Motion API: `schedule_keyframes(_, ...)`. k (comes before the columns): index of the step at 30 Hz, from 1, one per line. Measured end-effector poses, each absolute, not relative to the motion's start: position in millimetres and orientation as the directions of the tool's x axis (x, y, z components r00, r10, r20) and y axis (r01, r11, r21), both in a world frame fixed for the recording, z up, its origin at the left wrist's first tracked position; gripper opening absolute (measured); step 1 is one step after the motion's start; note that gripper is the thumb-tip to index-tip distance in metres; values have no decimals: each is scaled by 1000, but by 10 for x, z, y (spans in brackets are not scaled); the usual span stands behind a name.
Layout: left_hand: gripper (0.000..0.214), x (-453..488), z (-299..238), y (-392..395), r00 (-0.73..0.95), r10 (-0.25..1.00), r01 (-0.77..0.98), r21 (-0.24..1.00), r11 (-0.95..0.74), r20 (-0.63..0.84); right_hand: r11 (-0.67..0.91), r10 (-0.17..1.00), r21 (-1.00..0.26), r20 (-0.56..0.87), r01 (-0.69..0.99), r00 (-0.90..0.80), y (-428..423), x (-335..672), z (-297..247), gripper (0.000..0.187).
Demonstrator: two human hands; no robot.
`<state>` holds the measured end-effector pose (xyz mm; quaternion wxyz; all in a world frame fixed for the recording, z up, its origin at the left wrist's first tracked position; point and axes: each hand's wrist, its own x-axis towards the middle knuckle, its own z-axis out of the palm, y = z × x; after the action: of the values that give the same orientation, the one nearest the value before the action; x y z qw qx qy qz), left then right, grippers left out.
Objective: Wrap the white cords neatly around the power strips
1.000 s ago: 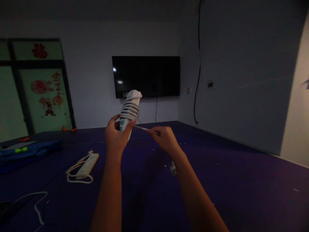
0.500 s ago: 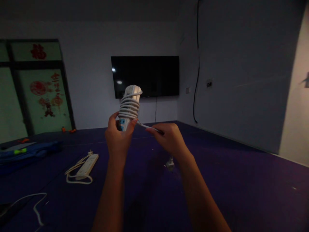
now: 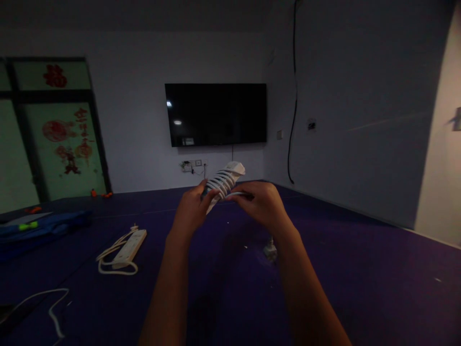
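A white power strip (image 3: pixel 236 168) with its cord (image 3: pixel 220 181) wound round it in several turns is held up in front of me, tilted to the right. My left hand (image 3: pixel 192 206) is closed round its lower end, thumb over the front. Just to the right, my right hand (image 3: pixel 261 199) pinches the loose stretch of the cord close to the strip. Below that hand hangs the cord's plug (image 3: pixel 270 251), a little blurred, beside my right forearm.
On the purple floor (image 3: pixel 230 298) to the left lies a second white power strip (image 3: pixel 130 247) with its cord looped beside it. A white cable (image 3: pixel 54 312) lies nearer. Blue cloth (image 3: pixel 57 225) is at far left. A television (image 3: pixel 218 115) hangs on the back wall.
The wrapped strip has dropped and tipped over to the right. My left hand moved right with it, so both hands are closer together. The hanging plug swung to the right.
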<state>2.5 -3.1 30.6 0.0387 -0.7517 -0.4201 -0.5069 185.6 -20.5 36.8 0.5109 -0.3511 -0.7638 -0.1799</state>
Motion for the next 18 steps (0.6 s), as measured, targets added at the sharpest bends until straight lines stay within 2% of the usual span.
schedule_keyframes(6, 51, 16, 280, -49, 258, 641, 682, 333, -651, 723, 705, 396, -112, 881, 700, -258, -196, 1879, 363, 8)
schedule_keyframes(10, 53, 27, 242, -29, 380, 663, 644, 330, -691, 645, 688, 463, -174, 853, 705, -240, -200, 1900, 357, 6)
schedule_keyframes(18, 64, 134, 238, -39, 452, 750, 730, 283, -622, 484, 641, 581, -253, 777, 725, -243, -172, 1938, 337, 15)
